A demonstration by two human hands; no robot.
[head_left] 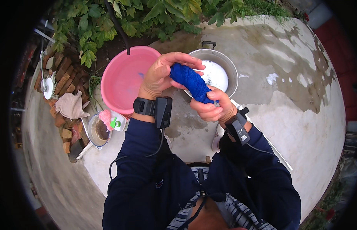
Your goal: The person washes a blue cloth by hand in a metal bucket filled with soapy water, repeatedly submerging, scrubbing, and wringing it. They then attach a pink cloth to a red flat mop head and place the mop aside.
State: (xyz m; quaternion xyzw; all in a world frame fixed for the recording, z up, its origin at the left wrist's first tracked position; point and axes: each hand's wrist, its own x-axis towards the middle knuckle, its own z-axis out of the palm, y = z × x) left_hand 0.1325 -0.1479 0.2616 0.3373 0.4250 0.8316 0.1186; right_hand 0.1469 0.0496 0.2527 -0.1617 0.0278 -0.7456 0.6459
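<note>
A bundle of blue knit cloth (192, 83), bunched and twisted into a thick roll, is held in the air in front of me. Its upper left end lies in my left hand (167, 73), whose fingers curve over it. My right hand (212, 105) is closed round the lower right end, with a bit of pale material showing by the fingers. Just beyond the cloth stands a metal pot (233, 73) with white suds (216, 76) in it. Left of it, beside my left wrist, is a pink basin (113, 82) of water.
A small bowl (94, 134) of brownish contents, a pink mesh scrubber (105, 118) and a green-capped white bottle (119, 122) sit at left. Behind them are stacked bricks (65, 80) with a beige cloth (72, 105). A white pole (270, 143) lies right. A dark hose (119, 28) hangs over the basin.
</note>
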